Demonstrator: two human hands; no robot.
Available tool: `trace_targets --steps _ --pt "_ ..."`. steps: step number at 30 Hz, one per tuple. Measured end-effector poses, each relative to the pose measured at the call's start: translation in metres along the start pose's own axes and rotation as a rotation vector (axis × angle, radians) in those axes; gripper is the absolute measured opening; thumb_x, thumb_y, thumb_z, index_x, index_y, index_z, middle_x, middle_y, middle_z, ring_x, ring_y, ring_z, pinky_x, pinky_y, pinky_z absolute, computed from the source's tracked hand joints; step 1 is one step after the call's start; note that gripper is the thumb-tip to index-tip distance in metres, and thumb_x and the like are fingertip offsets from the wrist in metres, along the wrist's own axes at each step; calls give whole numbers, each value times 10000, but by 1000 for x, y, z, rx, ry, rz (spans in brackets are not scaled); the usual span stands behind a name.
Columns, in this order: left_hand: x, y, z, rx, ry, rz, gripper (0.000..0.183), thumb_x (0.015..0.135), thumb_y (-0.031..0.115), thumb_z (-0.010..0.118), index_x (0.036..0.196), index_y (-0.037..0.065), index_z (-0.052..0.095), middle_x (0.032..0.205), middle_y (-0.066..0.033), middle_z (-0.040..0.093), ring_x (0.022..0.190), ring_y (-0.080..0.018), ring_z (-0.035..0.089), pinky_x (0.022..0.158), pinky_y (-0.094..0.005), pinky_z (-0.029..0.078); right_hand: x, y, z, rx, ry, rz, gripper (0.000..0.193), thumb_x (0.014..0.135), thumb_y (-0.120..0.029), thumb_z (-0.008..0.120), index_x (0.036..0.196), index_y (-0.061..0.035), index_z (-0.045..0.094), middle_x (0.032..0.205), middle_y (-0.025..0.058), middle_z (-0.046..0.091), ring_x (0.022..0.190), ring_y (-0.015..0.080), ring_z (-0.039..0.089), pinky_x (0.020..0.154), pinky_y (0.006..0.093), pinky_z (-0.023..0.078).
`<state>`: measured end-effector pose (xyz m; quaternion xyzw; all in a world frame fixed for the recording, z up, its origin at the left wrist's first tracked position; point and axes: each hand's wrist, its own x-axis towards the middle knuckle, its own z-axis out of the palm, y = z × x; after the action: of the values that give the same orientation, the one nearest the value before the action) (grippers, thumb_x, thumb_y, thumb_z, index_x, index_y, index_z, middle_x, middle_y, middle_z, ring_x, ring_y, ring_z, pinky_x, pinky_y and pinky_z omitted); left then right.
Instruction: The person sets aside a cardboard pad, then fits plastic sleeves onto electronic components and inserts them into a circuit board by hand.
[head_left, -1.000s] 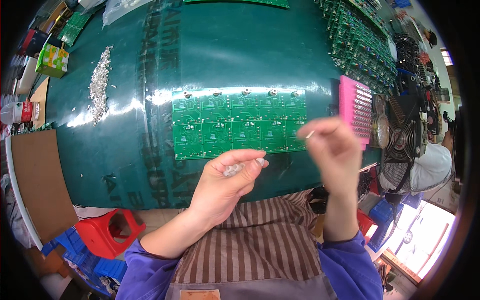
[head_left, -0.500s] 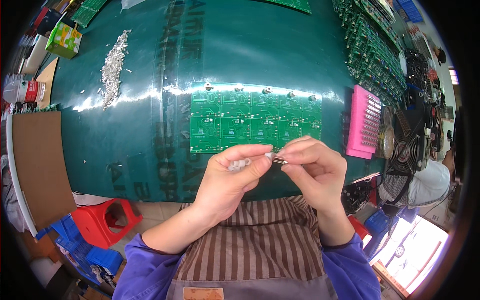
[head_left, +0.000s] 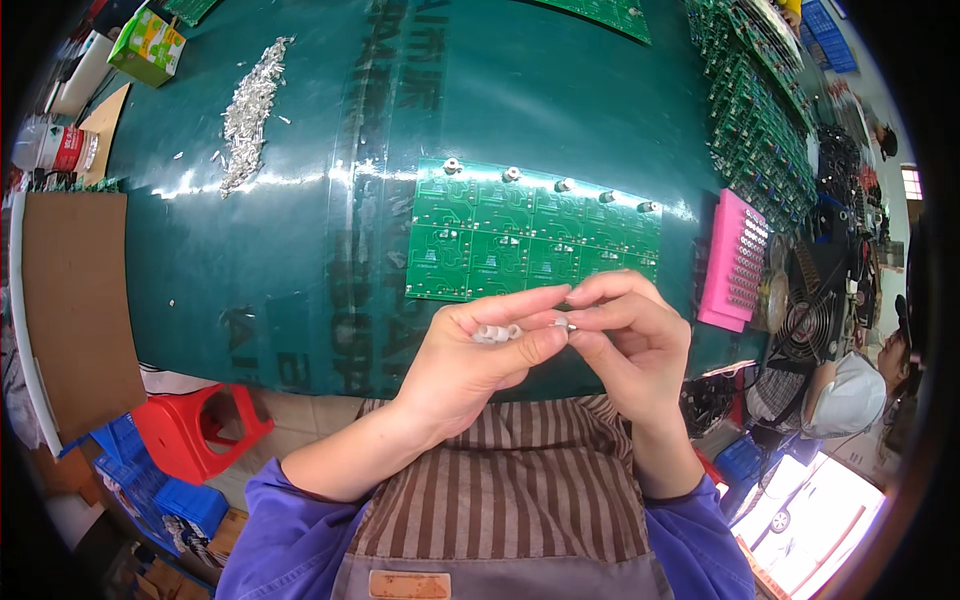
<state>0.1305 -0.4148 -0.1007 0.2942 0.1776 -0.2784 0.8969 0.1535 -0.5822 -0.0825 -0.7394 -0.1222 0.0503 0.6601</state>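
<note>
My left hand point(head_left: 465, 355) is closed around several short white plastic cylinders point(head_left: 493, 333), which lie between its thumb and fingers. At its fingertips another small whitish piece point(head_left: 561, 322) is pinched. My right hand point(head_left: 632, 340) meets it there, thumb and forefinger closed on a small part with metal legs point(head_left: 571, 327), now mostly covered by the fingers. Just beyond both hands a green circuit board panel point(head_left: 530, 235) lies on the table. Along its far edge stand several small round metal-and-white parts point(head_left: 512, 174).
A heap of small silvery parts point(head_left: 250, 115) lies on the green table mat point(head_left: 310, 230) at left. At right are a pink foam block point(head_left: 724, 270) holding rows of parts and stacked circuit boards point(head_left: 760, 130). A brown board point(head_left: 75, 300) edges the left side; a red stool point(head_left: 195, 435) stands below.
My hands have come closer together, and the metal legs visible before are now mostly hidden by my fingers. The view has shifted slightly, so the board panel appears farther right.
</note>
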Motion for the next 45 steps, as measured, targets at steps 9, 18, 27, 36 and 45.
trace_targets --steps 9,18,27,36,45 --pt "-20 4 -13 -58 19 -40 434 916 149 536 1311 17 413 1023 -85 594 588 -19 369 508 -171 316 45 11 27 -278 -38 -189 101 689 21 710 772 -23 674 778 66 669 753 174 629 665 282 494" --pt "-29 -5 -19 -249 28 -129 353 971 235 409 1212 -18 459 1031 -102 572 734 -101 507 604 -249 416 76 9 64 -609 -85 -176 43 729 -52 678 763 -31 664 729 88 646 668 197 612 566 297 482" --pt "-30 -4 -21 -107 -42 -115 326 982 244 394 1170 -3 493 857 -44 561 618 -68 420 514 -207 340 81 -3 66 -682 -203 -116 62 729 -63 673 779 -26 673 736 107 658 660 216 622 570 306 480" --pt "-28 -6 -20 -140 9 -77 290 986 296 377 1009 38 508 878 -108 607 550 -61 379 463 -189 312 82 -2 68 -656 -169 -79 65 736 -54 671 778 -5 662 752 131 657 682 242 646 622 314 511" --pt "-29 -2 -20 -113 -27 -97 318 985 308 380 979 28 532 713 -28 503 540 -52 358 449 -182 297 80 1 67 -670 -154 -138 50 735 -60 677 773 -29 669 756 107 660 696 231 632 593 314 493"
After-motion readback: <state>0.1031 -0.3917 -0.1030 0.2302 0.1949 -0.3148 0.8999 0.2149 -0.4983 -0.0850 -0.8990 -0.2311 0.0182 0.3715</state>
